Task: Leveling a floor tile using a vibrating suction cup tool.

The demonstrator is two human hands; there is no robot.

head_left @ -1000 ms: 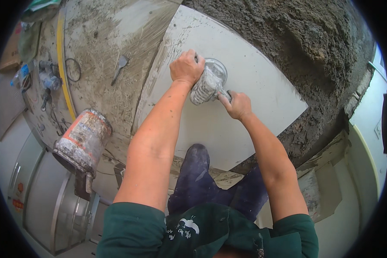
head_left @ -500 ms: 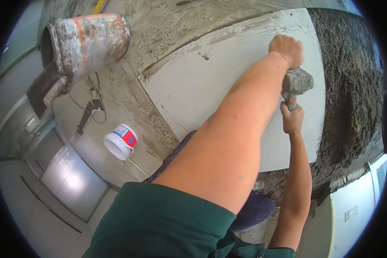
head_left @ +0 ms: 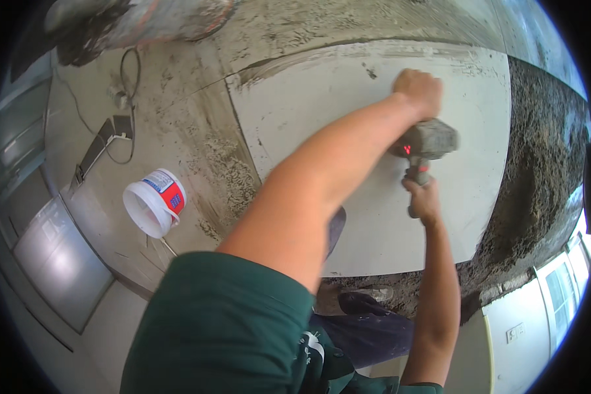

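Two hands work a gray power tool (head_left: 429, 139) on a large pale tile (head_left: 374, 164).
Left hand (head_left: 419, 90) presses the tool's top, fingers curled; right hand (head_left: 424, 200) grips its handle. Wet mortar (head_left: 538, 171) borders the tile; a white bucket (head_left: 152, 202) stands well apart.

Bright daylight falls on a rough grey concrete floor (head_left: 177, 125) smeared with mortar. A dark bed of wet mortar (head_left: 538, 171) runs along the right. A white plastic bucket (head_left: 152, 202) lies tipped near a black cable (head_left: 130, 85). Glossy pale tiles (head_left: 59, 262) cover the lower left.
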